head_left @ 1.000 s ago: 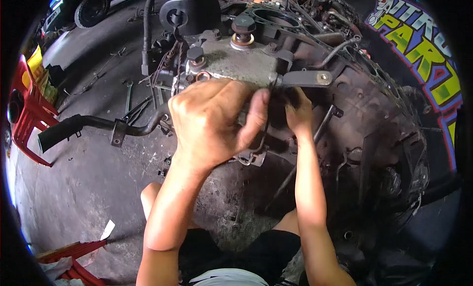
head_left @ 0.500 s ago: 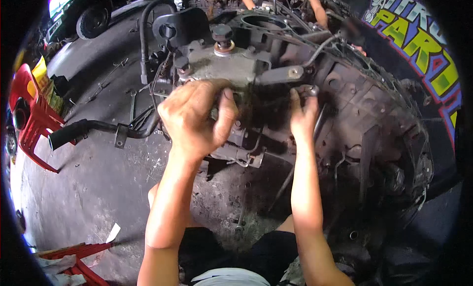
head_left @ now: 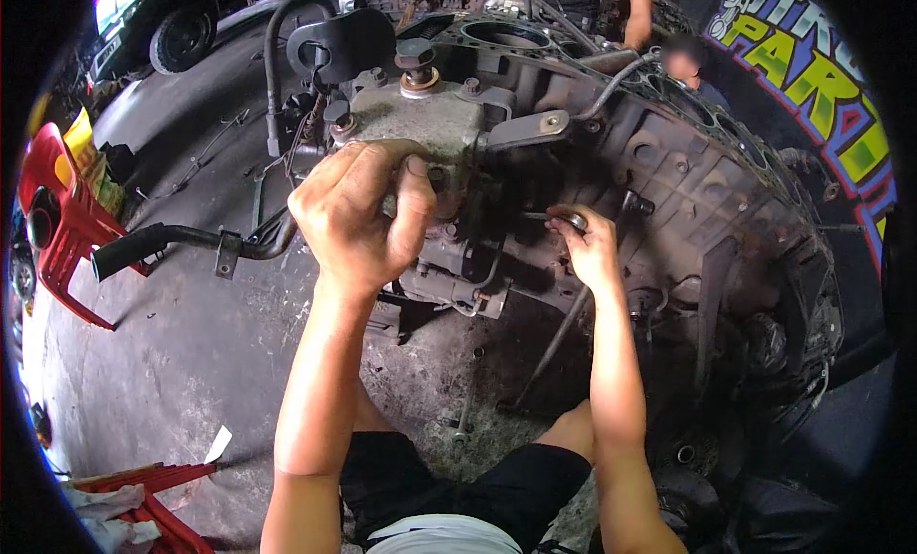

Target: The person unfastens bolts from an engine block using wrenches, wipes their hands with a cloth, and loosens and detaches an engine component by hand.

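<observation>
My left hand [head_left: 358, 215] is closed in a fist in front of the grey metal housing [head_left: 411, 115] on the engine. Whatever its fingers wrap round, if anything, is hidden. To the right, my right hand [head_left: 594, 253] pinches a small metal piece with a round shiny end [head_left: 577, 222]. A thin shaft appears to run left from that piece; its exact kind is not clear. A flat metal arm [head_left: 525, 131] juts from the housing above my right hand. The large dirty engine block [head_left: 669, 162] stands behind and to the right.
A bent black hose [head_left: 172, 241] sticks out at the left. A wrench-like tool [head_left: 465, 415] lies on the floor between my legs. Red plastic chairs [head_left: 72, 224] stand at the left. Another person's arm [head_left: 640, 14] reaches in at the far side of the engine.
My right hand has come down with the metal piece, from beside the flat arm's end to below it. My left hand stays closed at the housing. The view has shifted slightly.
</observation>
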The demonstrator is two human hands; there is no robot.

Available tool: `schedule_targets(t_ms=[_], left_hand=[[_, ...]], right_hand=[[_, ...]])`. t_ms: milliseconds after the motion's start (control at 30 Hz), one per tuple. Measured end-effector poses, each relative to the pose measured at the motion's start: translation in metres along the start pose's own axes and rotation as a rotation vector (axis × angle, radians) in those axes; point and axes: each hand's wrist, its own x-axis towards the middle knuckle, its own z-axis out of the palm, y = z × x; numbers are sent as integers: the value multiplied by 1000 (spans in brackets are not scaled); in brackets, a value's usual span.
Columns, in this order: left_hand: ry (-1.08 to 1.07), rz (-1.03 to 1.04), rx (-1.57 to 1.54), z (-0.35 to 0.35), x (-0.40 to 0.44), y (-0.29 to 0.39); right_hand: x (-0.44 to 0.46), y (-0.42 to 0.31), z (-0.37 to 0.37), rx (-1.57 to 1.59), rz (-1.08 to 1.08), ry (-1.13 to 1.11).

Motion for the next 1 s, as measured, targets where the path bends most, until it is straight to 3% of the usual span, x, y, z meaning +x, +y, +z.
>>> schedule_targets(t_ms=[267,367,467,533,567,633,667,700,767,833,933,1000], left_hand=[[-4,-35,19,0,0,6],[-7,-7,40,-1,-1,4],[310,232,302,11,-7,22],[180,369,203,14,-34,49],[-89,396,76,17,-42,66],[-430,335,-85,56,-38,86],[-559,247,7,79,-35,90],[-685,159,99,103,-33,89],[-751,225,225,160,-30,76],[-663,368,310,194,-22,80],[-657,282,395,226,-23,80],[-638,174,437,238,-33,72]], right_hand=[[39,3,-12,44,166,-181],[42,13,-10,44,141,-147],[37,8,-8,8,138,-100],[33,10,-7,19,82,-54],[32,17,0,137,47,24],[28,19,5,94,-24,87],[25,11,4,-54,-102,168],[23,10,7,83,-46,209],[12,29,21,-246,-341,302],[22,20,50,241,-122,649],[25,40,58,554,92,304],[13,32,48,9,145,231]])
